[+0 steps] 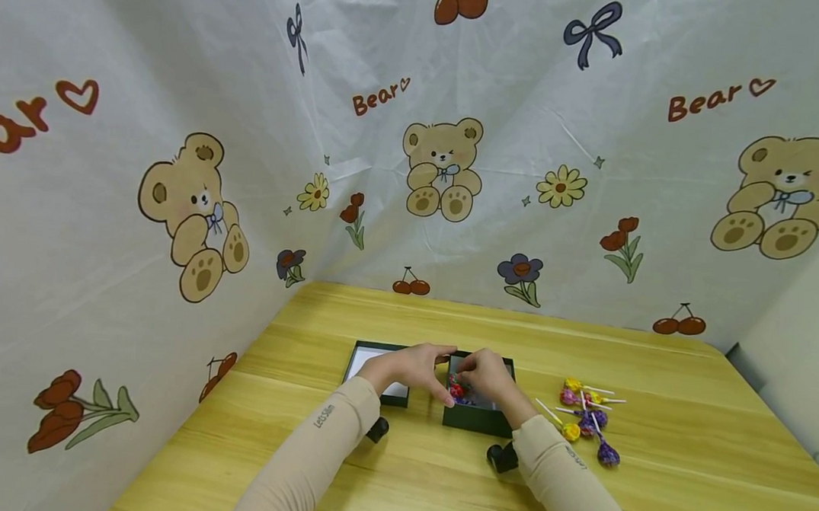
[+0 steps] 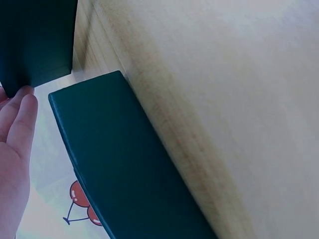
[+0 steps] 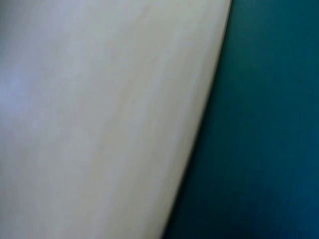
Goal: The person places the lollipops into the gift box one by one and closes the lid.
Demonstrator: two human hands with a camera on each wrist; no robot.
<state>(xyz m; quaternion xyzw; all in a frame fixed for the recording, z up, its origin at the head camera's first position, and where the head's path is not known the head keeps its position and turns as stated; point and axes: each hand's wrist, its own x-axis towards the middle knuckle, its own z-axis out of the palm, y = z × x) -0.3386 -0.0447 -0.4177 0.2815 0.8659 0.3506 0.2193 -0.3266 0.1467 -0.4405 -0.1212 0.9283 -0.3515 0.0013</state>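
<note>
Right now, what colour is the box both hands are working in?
Dark green; the box shows best in the head view, with red and purple sweets inside.

Lid [image 1: 377, 376] left of box [image 1: 478, 418]; lollipops [image 1: 584, 415] right.

The inside of the box [image 1: 478, 418] is largely hidden by the right hand [image 1: 488, 375], whose fingertips cannot be made out. The right wrist view is blurred throughout. The left hand [image 2: 15, 149] is cut off by the picture's edge.
</note>
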